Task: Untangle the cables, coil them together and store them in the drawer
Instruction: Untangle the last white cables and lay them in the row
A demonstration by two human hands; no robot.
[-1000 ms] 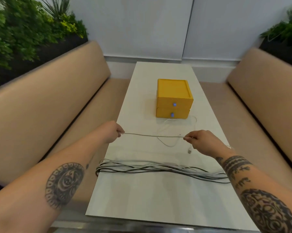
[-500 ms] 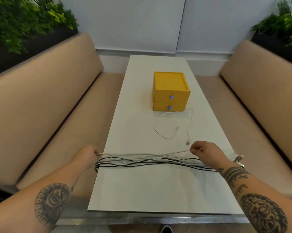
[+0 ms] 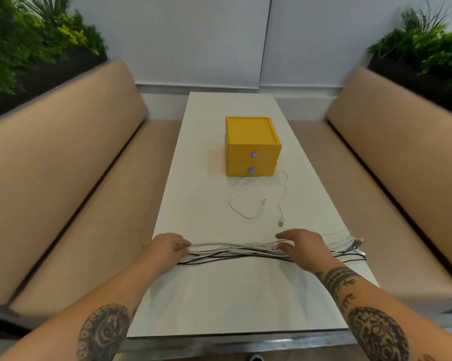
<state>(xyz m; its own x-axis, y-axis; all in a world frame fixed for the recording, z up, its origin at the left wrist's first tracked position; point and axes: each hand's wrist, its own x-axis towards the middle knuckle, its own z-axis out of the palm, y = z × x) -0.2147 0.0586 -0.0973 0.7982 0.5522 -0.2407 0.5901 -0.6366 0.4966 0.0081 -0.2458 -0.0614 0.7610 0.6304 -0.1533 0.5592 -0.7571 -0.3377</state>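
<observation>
A bundle of white and black cables [image 3: 235, 252] lies straight across the white table [image 3: 232, 303], left to right. My left hand [image 3: 166, 247] grips the bundle's left end at the table's left edge. My right hand [image 3: 301, 243] hovers over the right part of the bundle, fingers spread and thumb apart, holding nothing. The plug ends [image 3: 355, 244] fan out to the right of it. One loose white USB cable [image 3: 261, 201] lies looped farther back. Behind it stands a yellow two-drawer box [image 3: 251, 147] with blue knobs, both drawers closed.
Tan padded benches [image 3: 71, 183] run along both sides of the table. Green plants [image 3: 29, 43] stand behind the backrests. A white wall closes the far end.
The white cable I held stretched above the table now lies on the bundle. Both hands came down and toward me; my right hand let go and opened, my left moved onto the bundle's left end.
</observation>
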